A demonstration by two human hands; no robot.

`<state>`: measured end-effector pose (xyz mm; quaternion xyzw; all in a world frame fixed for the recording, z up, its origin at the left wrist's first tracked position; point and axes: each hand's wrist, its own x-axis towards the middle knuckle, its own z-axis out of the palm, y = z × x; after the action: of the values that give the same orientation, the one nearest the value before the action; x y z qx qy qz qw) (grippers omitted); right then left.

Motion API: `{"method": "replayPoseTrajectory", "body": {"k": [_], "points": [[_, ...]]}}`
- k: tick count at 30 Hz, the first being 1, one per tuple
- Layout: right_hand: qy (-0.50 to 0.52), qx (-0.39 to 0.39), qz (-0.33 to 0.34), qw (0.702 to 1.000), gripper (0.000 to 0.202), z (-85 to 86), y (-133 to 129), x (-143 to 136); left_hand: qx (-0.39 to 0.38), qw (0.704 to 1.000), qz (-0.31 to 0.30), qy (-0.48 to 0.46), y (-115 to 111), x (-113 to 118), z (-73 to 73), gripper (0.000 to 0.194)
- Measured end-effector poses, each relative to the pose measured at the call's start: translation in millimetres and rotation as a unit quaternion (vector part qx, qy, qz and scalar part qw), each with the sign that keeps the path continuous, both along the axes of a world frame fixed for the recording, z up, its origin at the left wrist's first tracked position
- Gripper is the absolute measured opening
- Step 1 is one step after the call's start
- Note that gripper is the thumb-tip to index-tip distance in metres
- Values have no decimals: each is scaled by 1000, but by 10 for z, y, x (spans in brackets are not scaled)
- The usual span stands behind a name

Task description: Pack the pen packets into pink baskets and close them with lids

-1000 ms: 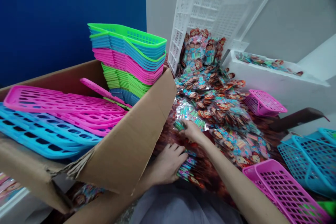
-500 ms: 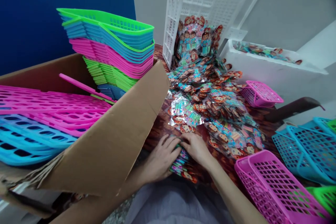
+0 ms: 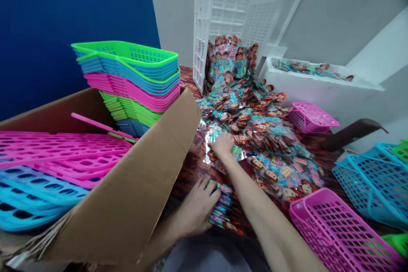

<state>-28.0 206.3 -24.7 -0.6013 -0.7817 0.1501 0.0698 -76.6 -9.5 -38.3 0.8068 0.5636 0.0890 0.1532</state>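
Note:
My left hand is wrapped round the side of a stack of flat printed packets, which stand on edge near my lap. Out in front, my right hand has its fingers curled down on a shiny clear plastic packet at the near edge of the pile; its fingertips are partly hidden. The big pile of packets, printed with cartoon figures, spreads over the dark reddish wood-patterned surface.
On the left, a cardboard box holds nested coloured baskets and flat pink pieces. Behind the pile stands a tipped white crate, beside a white foam box. Pink and blue baskets stand at right.
My right hand has left the stack and moved forward to the pile's near edge. My left hand has stayed at the stack. The view has tilted up slightly.

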Motion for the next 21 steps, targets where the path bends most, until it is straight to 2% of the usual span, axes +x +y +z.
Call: {"method": "replayPoseTrajectory", "body": {"k": [3,7,10,12,17,21], "points": [[10,1,28,1000,31,-172,-84,-173,-12,1000,12,-8,3,6,16,62],[27,-35,65,997,16,-275,-45,-102,-9,1000,11,-19,6,-7,5,74],[35,-53,43,997,24,-241,84,-79,0,1000,11,-21,13,-10,-14,84],[35,-57,25,997,31,-217,101,-162,-4,1000,18,-18,21,-8,-15,82],[22,-32,28,999,20,-232,-223,-572,-10,1000,19,-7,36,-7,13,71],[23,-28,87,996,30,-172,-421,-685,-5,1000,2,-3,47,-14,31,68]]}}
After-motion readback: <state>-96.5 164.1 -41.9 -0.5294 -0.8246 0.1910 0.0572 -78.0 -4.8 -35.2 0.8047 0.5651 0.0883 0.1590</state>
